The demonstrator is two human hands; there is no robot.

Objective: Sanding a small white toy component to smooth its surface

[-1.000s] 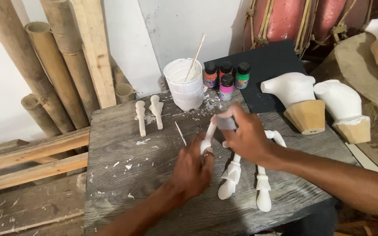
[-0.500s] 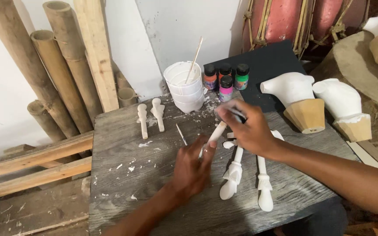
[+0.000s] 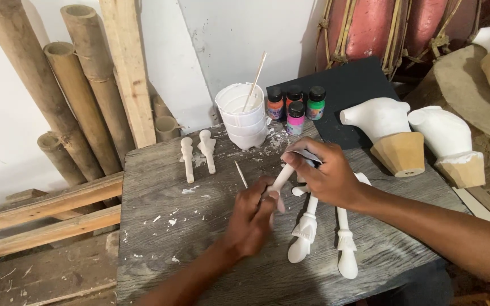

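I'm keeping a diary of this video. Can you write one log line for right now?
left hand: holds white carved piece | right hand: grips its upper end | below: two white pieces on grey table | behind: white cup, paint bottles

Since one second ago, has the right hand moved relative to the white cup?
No clear move: the right hand keeps the same place just below and right of the white cup, holding the white carved piece.

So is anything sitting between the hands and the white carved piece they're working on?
Nothing visible. Both hands already hold the white carved piece: the left hand grips its lower end, the right hand its upper end. The two other carved pieces lie on the table below the right hand, out of the way.
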